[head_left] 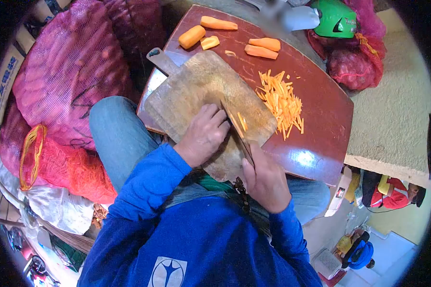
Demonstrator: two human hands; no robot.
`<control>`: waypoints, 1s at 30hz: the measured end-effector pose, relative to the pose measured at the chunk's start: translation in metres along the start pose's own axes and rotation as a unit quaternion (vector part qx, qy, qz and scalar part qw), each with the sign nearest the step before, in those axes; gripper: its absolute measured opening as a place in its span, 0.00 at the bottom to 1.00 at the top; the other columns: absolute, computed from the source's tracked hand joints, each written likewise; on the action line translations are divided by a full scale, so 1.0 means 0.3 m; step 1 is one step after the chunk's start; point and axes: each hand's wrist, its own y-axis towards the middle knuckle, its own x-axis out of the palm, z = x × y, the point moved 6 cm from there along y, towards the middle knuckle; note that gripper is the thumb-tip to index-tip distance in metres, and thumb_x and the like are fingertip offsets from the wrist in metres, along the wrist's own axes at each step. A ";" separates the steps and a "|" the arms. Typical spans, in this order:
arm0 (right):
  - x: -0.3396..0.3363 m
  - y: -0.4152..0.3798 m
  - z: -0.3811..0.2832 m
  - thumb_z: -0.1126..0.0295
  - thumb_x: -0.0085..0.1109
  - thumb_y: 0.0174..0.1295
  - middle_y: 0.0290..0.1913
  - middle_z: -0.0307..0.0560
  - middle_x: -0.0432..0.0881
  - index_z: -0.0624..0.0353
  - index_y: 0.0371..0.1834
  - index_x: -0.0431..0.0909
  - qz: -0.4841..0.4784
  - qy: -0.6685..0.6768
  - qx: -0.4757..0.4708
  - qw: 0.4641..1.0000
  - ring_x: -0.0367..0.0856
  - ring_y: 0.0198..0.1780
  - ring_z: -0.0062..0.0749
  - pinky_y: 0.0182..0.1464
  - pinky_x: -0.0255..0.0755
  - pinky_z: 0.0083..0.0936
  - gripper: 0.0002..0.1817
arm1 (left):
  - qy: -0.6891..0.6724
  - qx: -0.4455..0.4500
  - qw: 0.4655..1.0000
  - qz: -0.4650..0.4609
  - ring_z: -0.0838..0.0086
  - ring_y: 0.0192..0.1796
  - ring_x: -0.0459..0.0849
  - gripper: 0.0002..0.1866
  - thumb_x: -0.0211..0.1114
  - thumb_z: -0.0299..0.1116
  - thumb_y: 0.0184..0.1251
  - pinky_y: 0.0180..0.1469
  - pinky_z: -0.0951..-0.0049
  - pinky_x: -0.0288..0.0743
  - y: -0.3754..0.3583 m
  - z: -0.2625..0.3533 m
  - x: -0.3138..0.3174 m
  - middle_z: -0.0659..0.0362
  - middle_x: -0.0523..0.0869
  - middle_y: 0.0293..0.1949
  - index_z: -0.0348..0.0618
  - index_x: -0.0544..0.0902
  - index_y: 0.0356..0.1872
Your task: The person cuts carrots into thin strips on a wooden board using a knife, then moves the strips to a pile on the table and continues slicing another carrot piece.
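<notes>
Two grips at close quarters over the cutting board, and look at the right hand: fingers wrapped closed around the handle end of the knife, blade reaching out ahead of that grip! The left hand sits just beside the blade, fingers curled down to the wood; whether a piece is pinned beneath them, I cannot tell, the knuckles hide it.

Over the blade from the left grip lie a few carrot strips: thin, light, probably quick to snap under a hard squeeze and damp enough to slide, so a sweep should beat a pinch. Out past the right grip, on the counter, there's the pile of carrot sticks, a loose heap that should suit a cupped palm from underneath.

Farther off, beyond both grips, the peeled carrots: stiff, firm, likely slick all round, best taken at the thick middle. And that knife? Rigid and slim by the look of it; the handle is the only safe hold, with guiding fingertips tucked well back!
</notes>
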 end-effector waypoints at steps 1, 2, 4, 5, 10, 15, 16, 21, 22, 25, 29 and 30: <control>0.010 -0.004 0.007 0.68 0.61 0.75 0.47 0.69 0.88 0.66 0.73 0.70 0.014 0.001 0.014 1.000 0.89 0.47 0.67 0.48 0.82 0.57 0.26 | -0.010 -0.001 1.000 -0.008 0.56 0.51 0.81 0.07 0.67 0.30 0.57 0.59 0.58 0.77 0.004 0.003 -0.001 0.52 0.83 0.40 0.38 0.87 0.33; 0.016 0.016 0.011 0.68 0.61 0.75 0.47 0.69 0.88 0.66 0.73 0.70 0.016 -0.001 0.015 1.000 0.89 0.47 0.67 0.48 0.82 0.57 0.26 | -0.010 0.002 1.000 -0.006 0.56 0.51 0.81 0.07 0.67 0.30 0.57 0.59 0.58 0.77 0.012 0.004 -0.004 0.52 0.83 0.40 0.38 0.87 0.33; 0.030 0.061 0.018 0.68 0.61 0.74 0.46 0.70 0.88 0.66 0.73 0.70 0.000 -0.013 0.023 1.000 0.89 0.47 0.68 0.48 0.82 0.58 0.27 | -0.008 0.017 1.000 0.020 0.56 0.50 0.81 0.07 0.67 0.30 0.56 0.58 0.58 0.78 0.015 0.013 -0.023 0.51 0.82 0.40 0.37 0.87 0.32; 0.018 0.052 0.014 0.68 0.61 0.74 0.46 0.70 0.88 0.66 0.73 0.70 0.004 -0.014 0.025 1.000 0.89 0.47 0.68 0.48 0.82 0.58 0.27 | -0.009 0.021 1.000 0.019 0.56 0.50 0.81 0.07 0.67 0.30 0.56 0.58 0.58 0.78 0.011 0.015 -0.022 0.51 0.82 0.40 0.37 0.87 0.32; 0.000 -0.005 0.002 0.66 0.61 0.75 0.46 0.70 0.88 0.65 0.72 0.71 0.021 0.024 -0.007 0.999 0.89 0.46 0.68 0.47 0.81 0.59 0.26 | -0.017 0.004 0.999 0.031 0.55 0.50 0.80 0.07 0.69 0.29 0.54 0.57 0.58 0.78 0.001 0.004 -0.013 0.50 0.82 0.40 0.37 0.87 0.32; 0.015 0.053 0.023 0.68 0.61 0.75 0.45 0.70 0.88 0.65 0.71 0.71 0.015 0.034 0.004 0.999 0.88 0.47 0.69 0.47 0.81 0.60 0.25 | -0.030 0.009 0.999 0.022 0.55 0.50 0.80 0.07 0.69 0.29 0.54 0.57 0.58 0.78 0.005 0.012 -0.020 0.51 0.82 0.40 0.36 0.87 0.33; 0.001 0.064 0.013 0.68 0.60 0.74 0.45 0.71 0.87 0.64 0.71 0.71 0.037 0.050 -0.028 0.998 0.88 0.47 0.69 0.47 0.80 0.60 0.25 | -0.027 0.010 0.999 0.024 0.55 0.50 0.80 0.08 0.69 0.29 0.54 0.57 0.58 0.78 0.005 0.003 -0.022 0.51 0.82 0.40 0.36 0.87 0.33; 0.014 0.026 0.008 0.68 0.60 0.75 0.45 0.72 0.87 0.60 0.70 0.72 0.014 0.041 0.026 0.999 0.87 0.48 0.71 0.48 0.79 0.61 0.23 | -0.030 -0.003 0.999 0.017 0.55 0.51 0.81 0.08 0.69 0.28 0.54 0.58 0.58 0.78 -0.003 0.003 -0.013 0.51 0.82 0.41 0.36 0.87 0.35; 0.017 0.039 0.020 0.67 0.61 0.75 0.44 0.72 0.87 0.59 0.69 0.73 0.002 0.039 0.053 0.998 0.87 0.48 0.72 0.48 0.79 0.61 0.22 | -0.032 0.001 0.999 0.024 0.55 0.51 0.81 0.08 0.69 0.28 0.55 0.58 0.58 0.78 0.007 0.005 -0.018 0.51 0.82 0.42 0.36 0.87 0.35; 0.000 0.067 0.023 0.67 0.61 0.74 0.44 0.72 0.87 0.60 0.68 0.74 0.015 0.056 0.012 0.998 0.87 0.47 0.73 0.47 0.79 0.61 0.21 | -0.027 0.004 1.000 0.007 0.55 0.51 0.81 0.08 0.69 0.28 0.55 0.58 0.57 0.78 0.005 0.000 -0.013 0.51 0.83 0.42 0.36 0.87 0.35; -0.020 0.025 -0.001 0.67 0.61 0.75 0.44 0.73 0.86 0.60 0.67 0.76 0.045 0.078 -0.012 0.996 0.86 0.47 0.74 0.47 0.80 0.60 0.20 | -0.023 -0.005 1.000 0.014 0.54 0.52 0.81 0.08 0.68 0.28 0.55 0.59 0.57 0.78 -0.016 0.003 -0.012 0.51 0.83 0.42 0.36 0.87 0.35; -0.001 0.028 0.015 0.68 0.61 0.75 0.43 0.73 0.87 0.60 0.67 0.77 0.040 0.078 0.004 0.996 0.86 0.47 0.74 0.47 0.80 0.60 0.20 | -0.026 -0.009 1.000 0.006 0.54 0.52 0.80 0.08 0.68 0.28 0.55 0.59 0.57 0.78 -0.015 0.002 -0.007 0.51 0.83 0.43 0.36 0.88 0.35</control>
